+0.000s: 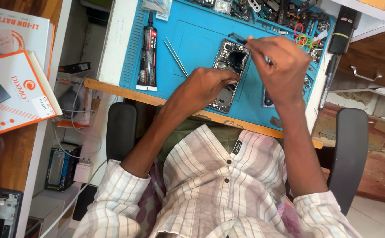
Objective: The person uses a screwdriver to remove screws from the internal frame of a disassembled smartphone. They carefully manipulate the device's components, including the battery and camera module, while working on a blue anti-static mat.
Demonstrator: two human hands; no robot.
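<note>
Nearest you, your two forearms reach out of a striped shirt over the desk edge onto the blue work mat (192, 44). Your left hand (208, 83) lies flat-fingered on the opened phone (228, 77), pressing it to the mat rather than gripping it. The phone sits at the mat's middle, its back off and its inner frame and camera cut-outs bare, running from about 12 o'clock down to 6 o'clock under your palm. Your right hand (278, 66), at 3 o'clock of the phone, is pinched shut on a small dark tool (237, 38) whose tip pokes out at the phone's upper end; you cannot see what sort of tip it has. Judge the phone as light, stiff and fragile: bare boards and thin connectors scratch or tear easily, so hold it by the metal side rails, not by the inside, and keep the mat's grip under it. One phone lies open; a second device (266, 99) peeps out under your right wrist. At 9 o'clock of the phone lie one pair of tweezers (176, 56) and, farther left, one black glue tube (148, 53). Farthest off, at 1 o'clock, the mat's top trays hold loose small parts too many to count, with a few coloured rubber bands (302, 39).
</note>
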